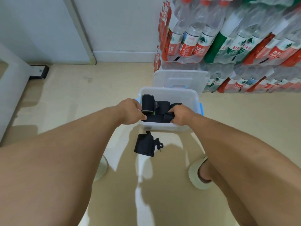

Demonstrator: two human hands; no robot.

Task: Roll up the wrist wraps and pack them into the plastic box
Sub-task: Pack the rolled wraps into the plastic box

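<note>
Pressing a rolled wrap (154,118) into the plastic box (192,98), my left hand (130,111) and right hand (180,115) both grip it; next, I judge, comes the loose wrap (144,146) on the near floor.

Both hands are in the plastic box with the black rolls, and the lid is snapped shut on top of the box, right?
Not quite. The lid is off: the head view shows it standing behind the open plastic box. The rest holds: the left hand and right hand are in the box with the black rolls.
</note>
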